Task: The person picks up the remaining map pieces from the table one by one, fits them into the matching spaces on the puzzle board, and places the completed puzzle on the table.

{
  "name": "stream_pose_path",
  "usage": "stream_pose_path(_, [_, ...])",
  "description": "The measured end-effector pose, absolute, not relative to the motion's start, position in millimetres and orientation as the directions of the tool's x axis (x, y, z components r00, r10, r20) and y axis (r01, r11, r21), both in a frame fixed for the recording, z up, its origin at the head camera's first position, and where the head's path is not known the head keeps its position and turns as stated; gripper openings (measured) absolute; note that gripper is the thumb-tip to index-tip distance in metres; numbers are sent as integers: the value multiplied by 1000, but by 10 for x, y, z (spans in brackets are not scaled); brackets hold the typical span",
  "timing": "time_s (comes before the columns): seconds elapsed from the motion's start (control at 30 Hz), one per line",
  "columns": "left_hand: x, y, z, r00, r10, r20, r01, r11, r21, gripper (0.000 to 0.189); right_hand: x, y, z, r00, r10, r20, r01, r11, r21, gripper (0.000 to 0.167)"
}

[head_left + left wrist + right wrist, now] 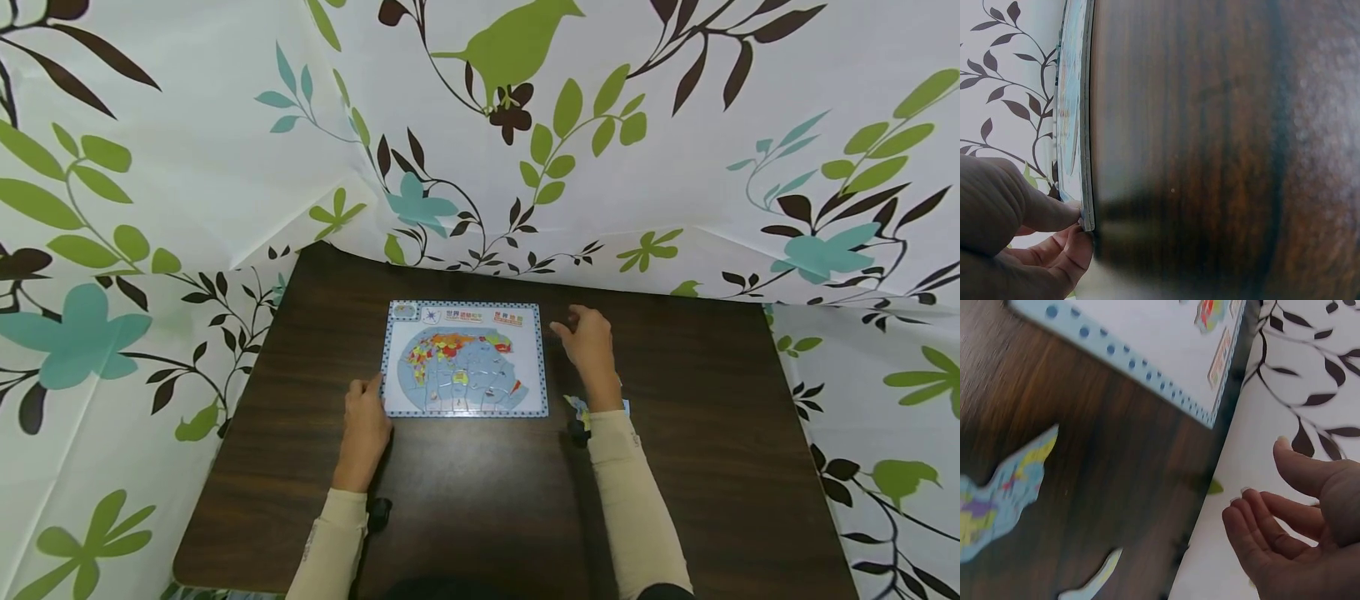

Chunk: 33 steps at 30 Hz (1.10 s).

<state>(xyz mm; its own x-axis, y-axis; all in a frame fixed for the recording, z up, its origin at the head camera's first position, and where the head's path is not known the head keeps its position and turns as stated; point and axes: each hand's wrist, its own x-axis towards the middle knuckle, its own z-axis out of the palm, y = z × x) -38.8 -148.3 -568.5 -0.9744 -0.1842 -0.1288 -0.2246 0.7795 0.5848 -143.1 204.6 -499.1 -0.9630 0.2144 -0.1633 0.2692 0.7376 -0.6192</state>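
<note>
A world-map jigsaw puzzle board (468,408) with a blue dotted border lies on the dark wooden table. Its map is partly filled, and a white gap shows at the right side. My left hand (366,425) pinches the lower left corner, thumb and fingertips at the edge in the left wrist view. To the right of the board, my right hand (588,346) hovers with loosely bent fingers and holds nothing. Loose map puzzle pieces lie by the right wrist: a larger piece (1007,500) and a narrow piece (1094,580), partly cut off in the right wrist view.
The brown tabletop (480,492) reaches to a white cloth backdrop (480,192) printed with leaves, flowers and birds, which hangs behind and at both sides. The right forearm partly covers the loose pieces in the head view.
</note>
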Motion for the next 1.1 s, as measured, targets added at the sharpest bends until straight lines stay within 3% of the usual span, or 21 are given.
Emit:
stream_pose_path(0.3, [-393, -1498, -5684, -977, -173, -123, -213, 776, 594, 45, -1295, 2385, -4992, -908, 334, -253, 419, 728, -542, 68])
stream_pose_path(0.57, [-390, -1500, -5694, -977, -173, -122, -211, 771, 601, 45, -1066, 2602, -5048, -880, 394, -266, 475, 753, -455, 65])
stream_pose_path(1.1, [-376, -1496, -5677, -977, -173, -124, -212, 767, 605, 44, -773, 2732, -5183, -874, 417, -251, 486, 780, -394, 41])
